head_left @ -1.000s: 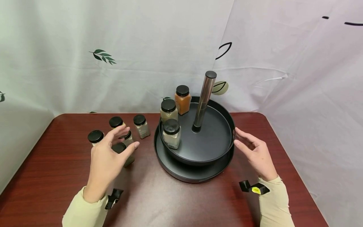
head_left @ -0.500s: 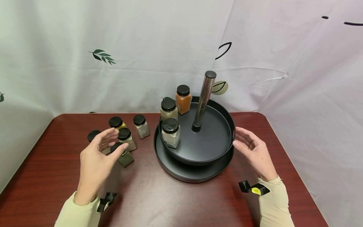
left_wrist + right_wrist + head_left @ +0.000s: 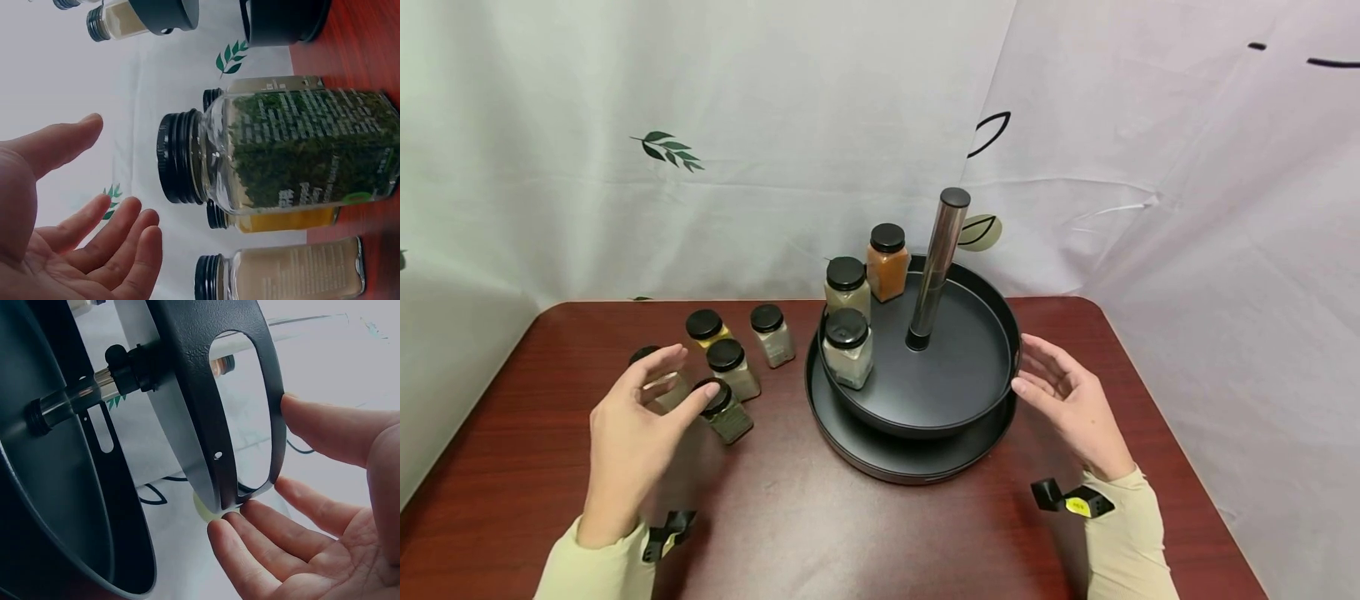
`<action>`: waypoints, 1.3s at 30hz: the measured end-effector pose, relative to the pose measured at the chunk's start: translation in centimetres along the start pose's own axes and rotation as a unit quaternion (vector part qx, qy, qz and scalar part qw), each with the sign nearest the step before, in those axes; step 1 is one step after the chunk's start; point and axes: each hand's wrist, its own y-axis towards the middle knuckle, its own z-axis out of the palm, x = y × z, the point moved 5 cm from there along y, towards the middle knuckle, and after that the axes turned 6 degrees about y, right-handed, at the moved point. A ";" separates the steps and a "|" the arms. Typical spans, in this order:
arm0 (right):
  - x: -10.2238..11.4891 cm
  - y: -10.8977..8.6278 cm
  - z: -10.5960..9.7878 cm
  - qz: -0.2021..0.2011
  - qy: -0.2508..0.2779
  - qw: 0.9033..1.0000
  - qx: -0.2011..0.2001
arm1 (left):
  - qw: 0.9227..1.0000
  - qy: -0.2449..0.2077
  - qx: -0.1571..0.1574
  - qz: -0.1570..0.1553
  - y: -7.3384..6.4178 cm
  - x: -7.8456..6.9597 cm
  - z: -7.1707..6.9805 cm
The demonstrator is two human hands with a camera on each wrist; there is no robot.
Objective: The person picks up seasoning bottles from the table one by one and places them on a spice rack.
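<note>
In the head view, my left hand [image 3: 632,442] hovers at the left beside a spice jar of green herbs [image 3: 730,421]; its fingers are loosely bent, with nothing in them. The left wrist view shows that palm apart from the jar's black lid [image 3: 178,156]. My right hand [image 3: 1075,408] touches the rim of the upper black tray of a two-tier turntable [image 3: 955,367], with relaxed fingers and thumb against the slotted wall [image 3: 200,394]. On this tray stand a white spice jar [image 3: 850,358], a pale green-beige one [image 3: 846,292] and an orange one [image 3: 887,271].
More jars stand at the left: a yellow one [image 3: 707,329], a beige one [image 3: 737,375] and a grey-beige one [image 3: 775,342]; another is partly behind my left hand. The lower tray [image 3: 895,467] sits under the upper. A metal post [image 3: 936,275] rises from its middle.
My left hand has drawn back left, away from the jars, uncovering the green and beige ones. The upper tray has turned slightly, its white jar moving left and back, the orange one right.
</note>
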 end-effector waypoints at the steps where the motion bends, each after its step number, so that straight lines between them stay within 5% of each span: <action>1: 0.0 0.0 0.0 0.001 0.000 1.000 0.001 | 1.000 0.006 0.006 0.001 -0.1 0.1 0.0; 14: 0.0 -0.1 0.1 -0.004 0.001 1.000 0.003 | 0.997 0.038 0.063 0.035 -0.7 1.0 1.0; 39: -0.1 0.0 0.1 0.001 -0.005 1.000 0.014 | 0.984 0.080 0.152 0.036 -0.5 3.1 2.6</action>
